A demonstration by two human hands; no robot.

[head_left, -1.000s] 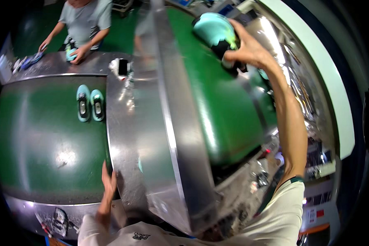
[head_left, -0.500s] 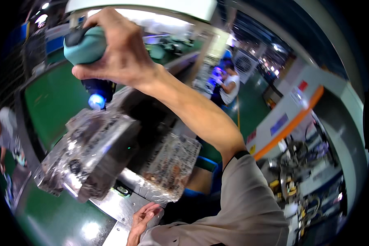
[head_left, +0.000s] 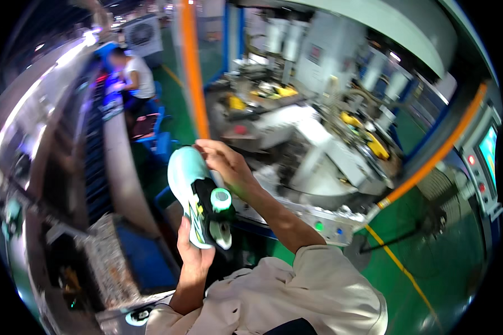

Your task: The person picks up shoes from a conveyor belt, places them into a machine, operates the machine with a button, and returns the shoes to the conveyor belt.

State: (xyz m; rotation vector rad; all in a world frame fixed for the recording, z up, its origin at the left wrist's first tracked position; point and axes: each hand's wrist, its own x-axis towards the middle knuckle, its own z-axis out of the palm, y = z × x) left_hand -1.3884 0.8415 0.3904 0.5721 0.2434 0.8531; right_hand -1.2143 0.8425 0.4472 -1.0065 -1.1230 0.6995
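Note:
A mint-green and black shoe (head_left: 180,177) is held up between both hands, toe pointing away and heel toward me. My left hand (head_left: 194,248) supports its heel end from below, with the thumb up along the side. Closed on the toe end at the right side is my right hand (head_left: 224,166); some of its fingers are hidden behind the shoe. A round pale disc with a glowing green rim (head_left: 221,199) shows at the shoe's opening; what it belongs to I cannot tell.
Ahead stands a machine (head_left: 313,167) with white arms, yellow parts and orange-edged frames. A control panel (head_left: 489,159) is at the right, near a floor fan (head_left: 439,218). A conveyor (head_left: 120,184) and a speckled, film-covered block (head_left: 109,259) lie left. A seated person (head_left: 137,78) works farther back.
My view has swung right, from the conveyor to the machine. The right hand has come down from high left with the mint-green shoe, and the left hand, empty before, now holds it too.

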